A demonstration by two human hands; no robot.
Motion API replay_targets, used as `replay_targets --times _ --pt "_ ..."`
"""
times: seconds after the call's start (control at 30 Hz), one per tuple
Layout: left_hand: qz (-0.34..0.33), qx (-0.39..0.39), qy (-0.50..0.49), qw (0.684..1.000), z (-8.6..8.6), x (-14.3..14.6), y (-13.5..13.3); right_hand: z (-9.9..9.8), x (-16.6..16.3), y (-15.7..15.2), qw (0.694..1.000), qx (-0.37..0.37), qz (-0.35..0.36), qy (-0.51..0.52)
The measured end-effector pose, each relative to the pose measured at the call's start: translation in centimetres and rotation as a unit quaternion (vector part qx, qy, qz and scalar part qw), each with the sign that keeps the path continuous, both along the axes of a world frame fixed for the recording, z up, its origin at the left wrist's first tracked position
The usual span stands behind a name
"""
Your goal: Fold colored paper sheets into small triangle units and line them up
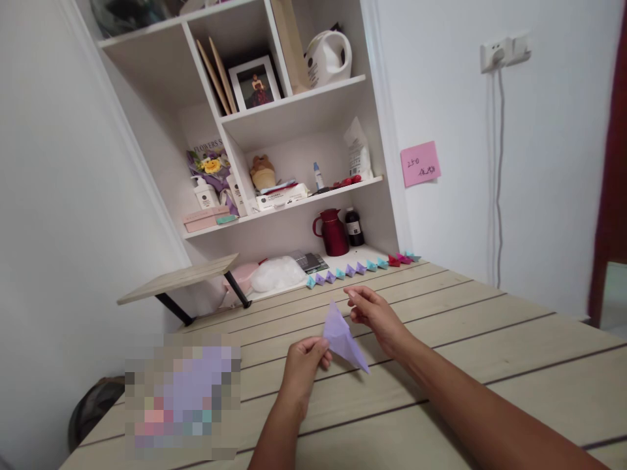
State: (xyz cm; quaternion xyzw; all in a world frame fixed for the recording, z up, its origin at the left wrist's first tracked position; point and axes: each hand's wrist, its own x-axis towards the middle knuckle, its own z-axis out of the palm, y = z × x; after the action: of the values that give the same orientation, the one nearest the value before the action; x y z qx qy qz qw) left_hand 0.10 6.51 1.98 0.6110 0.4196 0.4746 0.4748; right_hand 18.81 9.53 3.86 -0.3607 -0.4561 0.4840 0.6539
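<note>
A folded sheet of lilac origami paper (pixel 340 333) is tilted above the wooden table, its pointed end toward the lower right. My left hand (pixel 307 359) pinches its left edge between thumb and fingers. Just to the right of the paper's upper tip is my right hand (pixel 375 314), apart from the paper, with its fingers partly curled and the index finger stretched out. Nothing shows between the right fingers. Along the table's far edge runs a row of small folded paper pieces (pixel 349 270) in turquoise, lilac and red-pink.
The slatted wooden table (pixel 470 339) meets a white shelf unit (pixel 294 108). A red jug (pixel 334 232) and dark bottle (pixel 353 226) stand behind the paper row. A small raised board (pixel 183 277) is at left, near a pixelated patch (pixel 189 398). A pink note (pixel 420 163) hangs on the wall.
</note>
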Motion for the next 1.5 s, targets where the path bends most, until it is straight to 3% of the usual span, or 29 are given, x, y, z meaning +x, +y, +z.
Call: replay_targets --times 0.23,0.47,0.77,1.13,1.33,1.5 --pt "-0.047 -0.036 -0.07 0.996 -0.1 -0.7 0.2 0.7 -0.1 -1.1 0.98 -0.006 0.197 -0.01" --pt "-0.087 -0.064 -0.123 0.987 -0.2 -0.7 0.3 1.1 -0.9 -2.3 0.955 0.05 0.287 -0.053" --pt "-0.097 -0.064 -0.124 0.985 -0.2 -0.9 0.4 0.8 -1.3 -2.2 0.956 0.066 0.277 -0.066" --pt "-0.083 -0.049 -0.062 0.993 -0.3 -0.9 0.5 1.0 -0.8 -1.6 0.979 0.048 0.174 -0.096" --pt "-0.085 -0.054 -0.034 0.994 -0.5 -0.8 0.8 1.0 -0.6 -1.7 0.967 0.052 0.2 -0.147" --pt "-0.082 -0.041 -0.008 0.996 -0.3 -0.8 0.7 -0.2 -0.6 -0.8 0.953 0.051 0.191 -0.229"
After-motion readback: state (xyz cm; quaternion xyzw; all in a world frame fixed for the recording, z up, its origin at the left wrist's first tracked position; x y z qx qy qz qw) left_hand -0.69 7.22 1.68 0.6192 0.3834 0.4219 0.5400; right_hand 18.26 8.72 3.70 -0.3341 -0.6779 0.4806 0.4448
